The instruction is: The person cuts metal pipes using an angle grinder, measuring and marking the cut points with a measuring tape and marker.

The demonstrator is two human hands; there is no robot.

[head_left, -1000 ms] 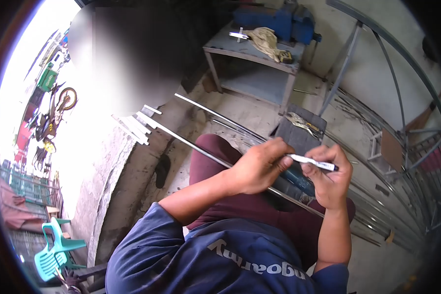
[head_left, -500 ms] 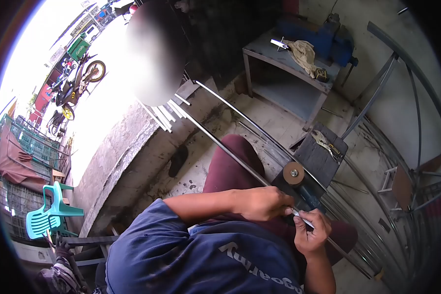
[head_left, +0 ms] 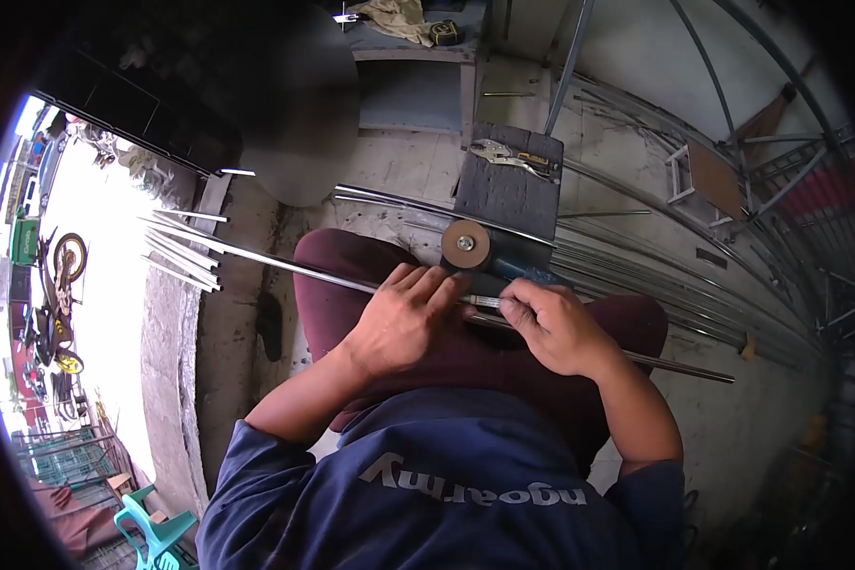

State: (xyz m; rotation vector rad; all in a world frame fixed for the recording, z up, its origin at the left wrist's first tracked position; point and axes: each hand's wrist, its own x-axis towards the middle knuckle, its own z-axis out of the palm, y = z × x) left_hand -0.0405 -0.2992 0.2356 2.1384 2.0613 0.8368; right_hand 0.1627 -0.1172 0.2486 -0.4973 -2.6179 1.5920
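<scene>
A long shiny metal tube (head_left: pixel 294 268) crosses my lap, passing beneath both hands. My left hand (head_left: pixel 404 318) is closed over the tube, palm down; its fingertips meet the left end of a slim silver-white marker pen (head_left: pixel 485 301). My right hand (head_left: pixel 553 328) pinches the pen's other end between thumb and fingers, just above the tube. Just beyond my hands is an angle grinder with a tan disc (head_left: pixel 465 244) and a blue body (head_left: pixel 532 273). Part of the tube and the pen's left tip are hidden by my fingers.
Locking pliers (head_left: pixel 508 158) lie on a dark, worn board (head_left: pixel 506 201) beyond the grinder. Several cut tubes (head_left: pixel 180 252) rest on the ledge at left. Long metal bars (head_left: pixel 674 290) cover the floor at right. A metal table (head_left: pixel 413 55) holds a cloth and tape measure.
My view has turned, so the scene sits differently. My left hand now lies flatter over the tube, and more of the pen shows between my hands.
</scene>
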